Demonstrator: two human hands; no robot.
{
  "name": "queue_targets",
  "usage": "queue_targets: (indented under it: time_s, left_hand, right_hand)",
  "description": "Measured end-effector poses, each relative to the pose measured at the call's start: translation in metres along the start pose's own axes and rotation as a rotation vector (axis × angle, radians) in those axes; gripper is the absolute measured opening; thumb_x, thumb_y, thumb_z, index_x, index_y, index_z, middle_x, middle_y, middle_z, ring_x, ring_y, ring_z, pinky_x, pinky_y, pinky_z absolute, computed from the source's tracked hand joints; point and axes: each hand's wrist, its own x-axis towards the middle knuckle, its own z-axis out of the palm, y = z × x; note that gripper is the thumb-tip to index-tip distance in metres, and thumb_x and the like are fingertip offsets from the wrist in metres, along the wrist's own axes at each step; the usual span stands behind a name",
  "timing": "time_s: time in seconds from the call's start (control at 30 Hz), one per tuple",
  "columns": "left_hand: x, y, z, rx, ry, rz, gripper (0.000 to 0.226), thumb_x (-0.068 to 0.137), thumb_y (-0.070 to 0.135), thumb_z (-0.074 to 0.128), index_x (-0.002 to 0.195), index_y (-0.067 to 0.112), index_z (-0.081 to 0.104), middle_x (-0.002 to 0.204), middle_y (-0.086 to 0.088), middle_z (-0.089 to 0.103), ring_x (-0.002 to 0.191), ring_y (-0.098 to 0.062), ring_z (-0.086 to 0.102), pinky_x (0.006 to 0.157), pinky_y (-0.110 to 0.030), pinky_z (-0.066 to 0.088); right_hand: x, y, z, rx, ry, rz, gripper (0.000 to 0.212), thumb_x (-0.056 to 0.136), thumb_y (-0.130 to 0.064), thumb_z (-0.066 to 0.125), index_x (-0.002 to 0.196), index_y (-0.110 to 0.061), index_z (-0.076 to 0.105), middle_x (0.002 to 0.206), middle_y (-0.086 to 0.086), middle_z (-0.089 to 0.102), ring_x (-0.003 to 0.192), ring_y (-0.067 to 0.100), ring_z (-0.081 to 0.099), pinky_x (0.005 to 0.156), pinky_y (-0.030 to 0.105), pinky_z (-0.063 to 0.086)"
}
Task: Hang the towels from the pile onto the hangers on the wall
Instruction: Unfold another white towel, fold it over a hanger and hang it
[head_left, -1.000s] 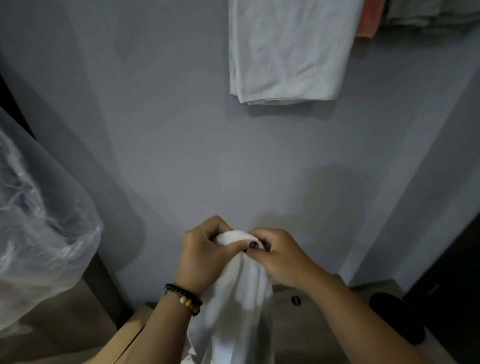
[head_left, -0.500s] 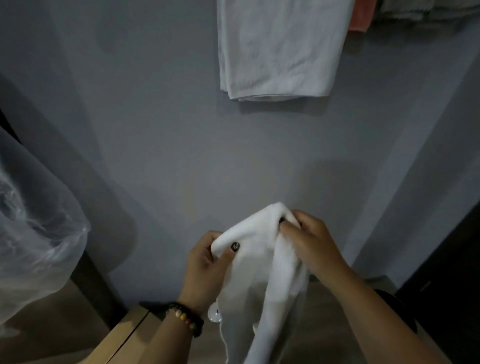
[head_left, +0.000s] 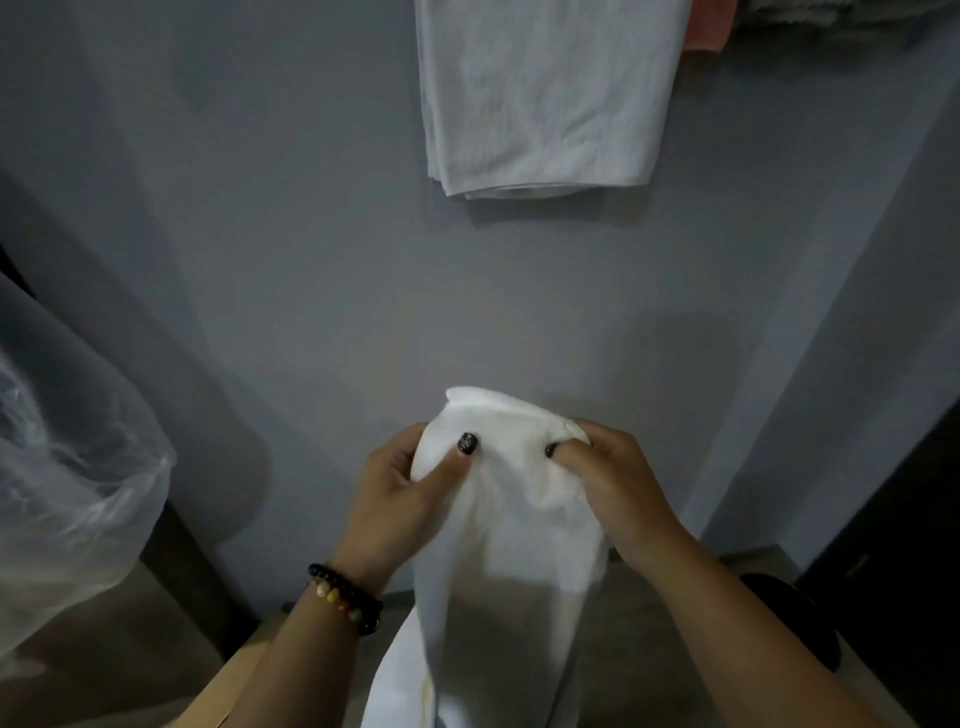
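Observation:
A white towel (head_left: 511, 530) hangs down between my hands in front of the grey wall. My left hand (head_left: 400, 499) pinches its upper left edge, thumb on the front. My right hand (head_left: 613, 483) pinches the upper right edge. The towel's top bulges above both thumbs and its lower part runs out of the frame. Higher on the wall hangs a folded white towel (head_left: 545, 98); its hanger is cut off by the top edge. An orange towel (head_left: 709, 26) shows beside it at the top right.
A clear plastic bag (head_left: 67, 483) bulges at the left. A wooden surface (head_left: 649, 597) lies below the hands, with a dark round object (head_left: 795, 613) at its right. A dark door or cabinet (head_left: 904, 545) stands at the far right.
My hands have spread the towel's top edge apart and lifted it a little. One second ago both hands were bunched together on it.

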Motion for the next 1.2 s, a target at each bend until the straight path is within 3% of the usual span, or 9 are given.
queue_targets:
  time_s: [0.17,0.3,0.5,0.6,0.67,0.87,0.97,1.1,1.2]
  left_hand:
    - [0.007,-0.001,0.006,0.135,0.13,0.008,0.042,0.096,0.035,0.053,0.063,0.011,0.045,0.058,0.004,0.042,0.054,-0.012,0.039,0.052,-0.028,0.034]
    - [0.015,-0.001,0.006,-0.064,0.257,-0.052,0.052,0.091,0.043,0.051,0.075,-0.006,0.045,0.071,-0.007,0.044,0.067,-0.019,0.04,0.061,-0.037,0.035]
    - [0.02,0.006,-0.002,-0.491,0.376,-0.128,0.031,0.099,0.023,0.048,0.07,0.015,0.059,0.071,-0.008,0.056,0.071,-0.023,0.056,0.07,-0.037,0.047]
    - [0.017,0.002,-0.019,-0.589,0.426,-0.118,0.016,0.083,0.031,0.058,0.076,0.017,0.054,0.075,-0.009,0.05,0.073,-0.023,0.052,0.072,-0.039,0.045]
    - [0.014,-0.002,-0.026,-0.612,0.469,-0.152,0.033,0.073,0.042,0.065,0.09,0.016,0.054,0.09,-0.013,0.048,0.085,-0.029,0.05,0.077,-0.046,0.043]
    - [0.003,0.006,-0.032,-0.226,0.451,-0.033,0.038,0.098,0.03,0.05,0.066,0.014,0.036,0.064,-0.007,0.024,0.055,-0.019,0.022,0.052,-0.032,0.021]
    - [-0.009,0.014,-0.016,-0.13,0.268,0.057,0.055,0.086,0.046,0.053,0.076,-0.006,0.041,0.071,-0.013,0.04,0.063,-0.024,0.034,0.061,-0.038,0.032]
    - [-0.015,0.007,0.017,0.058,0.208,0.148,0.036,0.094,0.041,0.039,0.093,0.015,0.063,0.084,-0.002,0.066,0.078,-0.017,0.061,0.072,-0.035,0.05]
    - [-0.016,0.004,0.03,0.095,0.305,0.171,0.035,0.095,0.04,0.033,0.076,0.013,0.046,0.063,0.013,0.048,0.059,-0.007,0.044,0.059,-0.032,0.041]
  right_hand:
    - [0.008,0.014,0.009,-0.03,-0.052,-0.066,0.035,0.087,0.0,0.057,0.057,-0.018,0.051,0.053,-0.009,0.043,0.052,0.007,0.038,0.05,0.021,0.03]
    - [0.012,0.023,0.016,-0.034,-0.118,-0.099,0.011,0.082,-0.024,0.07,0.077,-0.015,0.065,0.062,0.003,0.057,0.058,0.014,0.048,0.055,0.026,0.036]
    - [0.008,0.061,0.016,-0.152,-0.18,-0.008,0.05,0.075,-0.038,0.078,0.054,-0.016,0.038,0.05,-0.008,0.031,0.047,0.006,0.03,0.047,0.023,0.023]
    - [-0.002,0.088,0.006,-0.185,-0.171,0.051,0.052,0.069,-0.051,0.072,0.054,-0.018,0.035,0.048,-0.011,0.026,0.046,0.003,0.026,0.046,0.022,0.02]
    - [-0.002,0.093,0.004,-0.156,-0.147,0.058,0.053,0.079,-0.034,0.075,0.055,-0.016,0.032,0.047,-0.012,0.023,0.045,0.002,0.023,0.046,0.021,0.018]
    - [0.012,0.046,0.005,-0.002,-0.04,0.02,0.047,0.092,-0.023,0.061,0.058,-0.016,0.03,0.052,-0.007,0.021,0.045,0.005,0.021,0.044,0.02,0.017]
    - [0.017,0.01,0.01,-0.017,-0.091,-0.068,0.043,0.094,-0.021,0.059,0.059,-0.015,0.035,0.054,-0.007,0.024,0.047,0.004,0.023,0.045,0.017,0.02]
    - [0.014,-0.02,0.03,-0.002,-0.176,-0.155,0.041,0.096,-0.021,0.057,0.06,-0.005,0.044,0.056,-0.002,0.035,0.054,0.005,0.033,0.05,0.02,0.028]
    - [0.008,-0.029,0.039,0.005,-0.166,-0.208,0.044,0.096,-0.025,0.056,0.061,-0.002,0.041,0.057,0.002,0.034,0.055,0.007,0.031,0.05,0.021,0.027]
